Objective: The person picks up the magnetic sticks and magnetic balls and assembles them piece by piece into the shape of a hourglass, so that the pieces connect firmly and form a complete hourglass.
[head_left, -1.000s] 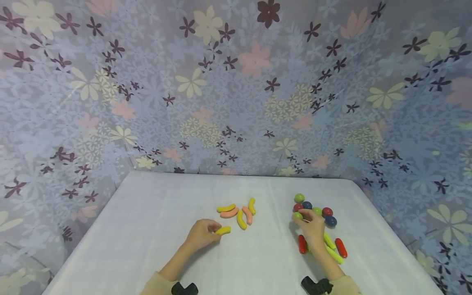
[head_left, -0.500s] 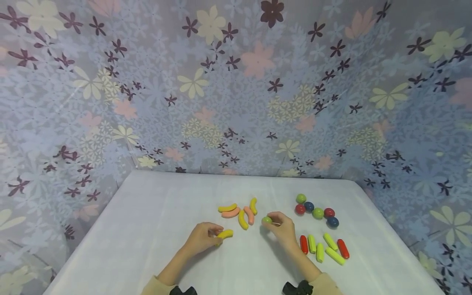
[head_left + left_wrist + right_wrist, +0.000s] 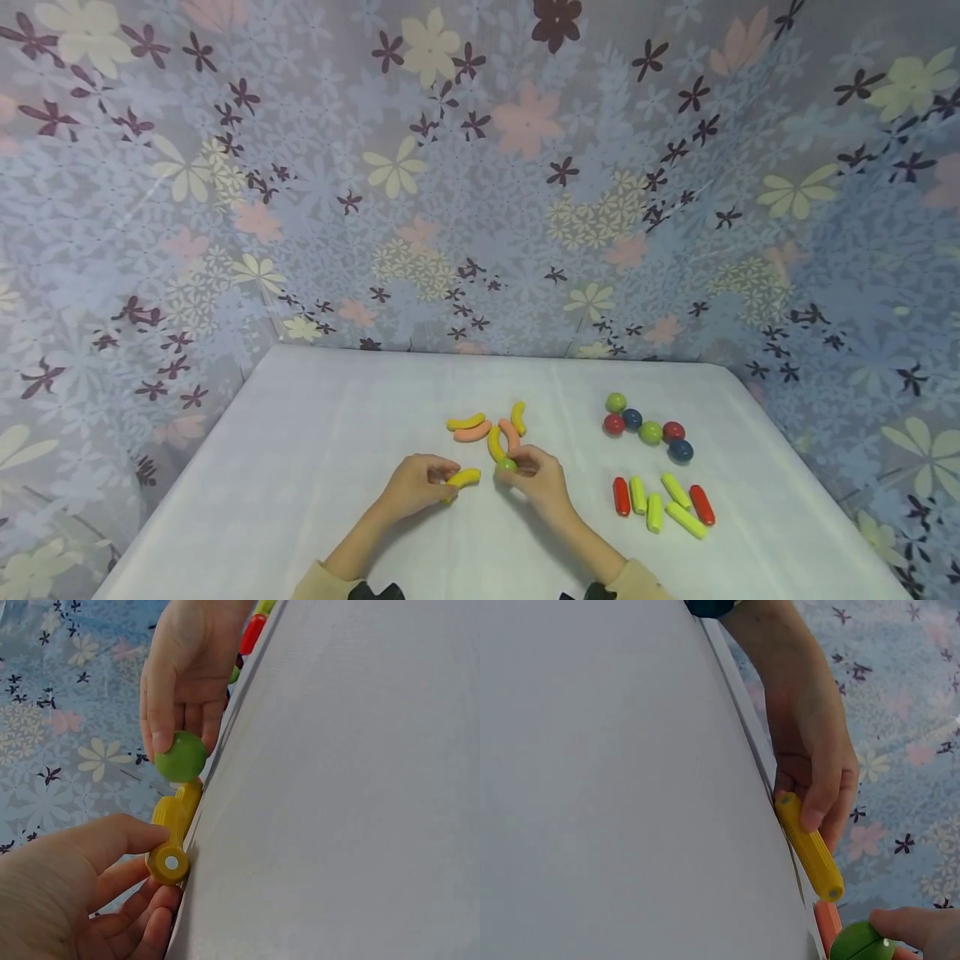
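Near the middle of the white table, my left hand [image 3: 415,489] grips a curved yellow rod [image 3: 468,477] between thumb and fingers. One end of this rod [image 3: 171,862] has a pale round dot in the left wrist view. My right hand [image 3: 546,486] pinches a green ball [image 3: 506,466] just right of the rod's free end, with a small gap between them in the head view. A thin seam crosses the ball [image 3: 861,943] in the right wrist view. Behind the ball lie a curved yellow rod [image 3: 496,442] and a curved orange rod [image 3: 509,432].
Farther back are another orange rod [image 3: 473,432] and two yellow rods [image 3: 466,422]. At the right stand several balls, green [image 3: 651,432], red [image 3: 613,424] and blue [image 3: 680,451]. Nearer lie several straight rods, red [image 3: 622,497] and light green [image 3: 655,512]. Flowered fabric [image 3: 480,167] hangs behind the table.
My right hand has taken the green ball from the group at the right and carried it left, close to the yellow rod. My left hand stays nearly in place, still gripping the rod.
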Available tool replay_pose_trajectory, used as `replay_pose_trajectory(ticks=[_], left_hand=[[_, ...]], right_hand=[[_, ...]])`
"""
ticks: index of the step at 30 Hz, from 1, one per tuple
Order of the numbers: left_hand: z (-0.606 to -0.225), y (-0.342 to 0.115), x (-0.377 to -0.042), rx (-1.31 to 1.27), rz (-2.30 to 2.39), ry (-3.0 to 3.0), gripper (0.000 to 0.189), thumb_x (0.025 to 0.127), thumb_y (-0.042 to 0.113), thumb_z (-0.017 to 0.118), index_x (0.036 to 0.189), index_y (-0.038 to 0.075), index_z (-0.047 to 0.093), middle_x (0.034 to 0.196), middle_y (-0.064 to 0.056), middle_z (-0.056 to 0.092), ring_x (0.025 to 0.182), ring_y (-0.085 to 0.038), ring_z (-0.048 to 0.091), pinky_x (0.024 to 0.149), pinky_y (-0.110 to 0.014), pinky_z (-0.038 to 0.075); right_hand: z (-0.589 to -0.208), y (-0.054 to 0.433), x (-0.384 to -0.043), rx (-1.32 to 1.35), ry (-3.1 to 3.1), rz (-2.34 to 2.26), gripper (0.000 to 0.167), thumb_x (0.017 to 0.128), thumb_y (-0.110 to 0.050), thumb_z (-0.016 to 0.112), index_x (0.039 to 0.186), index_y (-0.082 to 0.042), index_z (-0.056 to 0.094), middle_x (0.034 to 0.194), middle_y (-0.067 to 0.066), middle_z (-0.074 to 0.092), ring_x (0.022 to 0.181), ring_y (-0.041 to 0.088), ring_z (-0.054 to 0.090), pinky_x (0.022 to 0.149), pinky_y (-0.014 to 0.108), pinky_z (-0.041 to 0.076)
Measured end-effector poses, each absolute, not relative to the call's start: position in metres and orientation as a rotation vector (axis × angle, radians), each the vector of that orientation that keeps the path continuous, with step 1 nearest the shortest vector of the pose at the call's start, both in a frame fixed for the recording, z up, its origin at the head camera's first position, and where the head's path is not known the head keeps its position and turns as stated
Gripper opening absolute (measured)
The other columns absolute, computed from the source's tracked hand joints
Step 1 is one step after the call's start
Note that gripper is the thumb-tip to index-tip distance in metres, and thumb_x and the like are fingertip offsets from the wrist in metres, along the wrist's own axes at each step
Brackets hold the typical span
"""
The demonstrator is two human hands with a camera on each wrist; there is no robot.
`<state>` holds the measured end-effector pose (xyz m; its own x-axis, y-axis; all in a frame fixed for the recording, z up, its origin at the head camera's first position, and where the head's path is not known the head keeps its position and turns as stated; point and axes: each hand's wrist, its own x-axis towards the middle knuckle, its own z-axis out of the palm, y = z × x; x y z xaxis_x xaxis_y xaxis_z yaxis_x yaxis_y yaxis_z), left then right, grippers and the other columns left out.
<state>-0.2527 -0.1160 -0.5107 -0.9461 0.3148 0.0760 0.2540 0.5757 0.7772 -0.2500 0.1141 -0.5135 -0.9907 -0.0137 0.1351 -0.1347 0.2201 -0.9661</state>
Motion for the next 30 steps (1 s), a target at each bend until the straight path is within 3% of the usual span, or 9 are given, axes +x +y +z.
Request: replay_pose_trajectory(ticks=[13, 23, 30], left_hand=[[-0.51, -0.114, -0.253, 0.526, 1.392, 2.599, 0.032, 0.076, 0.02, 0.076, 0.105, 0.009, 0.072, 0.085, 0.001, 0.067, 0.059, -0.004, 0.046, 0.048, -0.015, 0.037], [-0.512, -0.113, -0.254, 0.574, 1.4, 2.549, 0.03, 0.08, 0.025, 0.074, 0.106, 0.009, 0.072, 0.086, 0.0, 0.069, 0.063, -0.003, 0.051, 0.054, -0.016, 0.042], [-0.511, -0.111, -0.252, 0.613, 1.41, 2.541, 0.036, 0.079, 0.027, 0.075, 0.111, 0.011, 0.069, 0.09, -0.001, 0.07, 0.06, -0.002, 0.047, 0.052, -0.016, 0.039]], right_hand=[[-0.517, 0.102, -0.245, 0.269, -2.419, 1.989, 0.031, 0.074, -0.004, 0.078, 0.101, 0.005, 0.065, 0.102, 0.02, 0.068, 0.092, 0.015, 0.066, 0.079, 0.018, 0.055], [-0.521, 0.1, -0.246, 0.585, -2.459, 2.038, 0.035, 0.081, -0.01, 0.073, 0.11, 0.006, 0.061, 0.114, 0.027, 0.063, 0.107, 0.026, 0.065, 0.089, 0.023, 0.054], [-0.521, 0.095, -0.25, 0.725, -2.406, 2.17, 0.04, 0.083, -0.007, 0.07, 0.117, 0.01, 0.057, 0.121, 0.029, 0.058, 0.114, 0.031, 0.061, 0.094, 0.024, 0.051]])
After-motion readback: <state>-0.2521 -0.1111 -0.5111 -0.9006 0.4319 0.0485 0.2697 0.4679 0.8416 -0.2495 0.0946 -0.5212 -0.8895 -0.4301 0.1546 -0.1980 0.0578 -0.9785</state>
